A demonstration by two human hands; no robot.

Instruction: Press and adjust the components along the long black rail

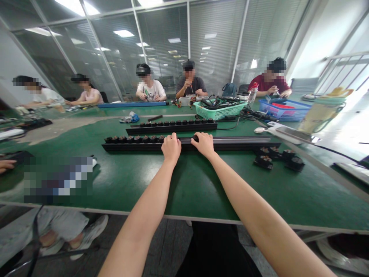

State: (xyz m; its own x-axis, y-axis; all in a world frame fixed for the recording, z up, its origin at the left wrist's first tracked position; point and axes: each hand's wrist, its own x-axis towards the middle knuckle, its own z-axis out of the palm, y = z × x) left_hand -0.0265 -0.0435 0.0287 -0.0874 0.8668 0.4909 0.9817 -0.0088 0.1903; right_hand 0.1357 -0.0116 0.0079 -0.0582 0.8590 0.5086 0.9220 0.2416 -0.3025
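A long black rail lies across the table in front of me, with a row of small black modules showing copper-coloured parts seated along its left half. My left hand is closed over the rail at the right end of that row. Just to its right, my right hand is closed on a black module at the rail; its fingertips partly hide it. Several loose modules rest on the table near the rail's right end. Behind lies a second black rail carrying a similar row.
Green and blue baskets with cables and parts stand farther back. A phone and a tumbler are at right. Several people sit across the table; another person's hand shows at left. A blue-white bundle lies behind.
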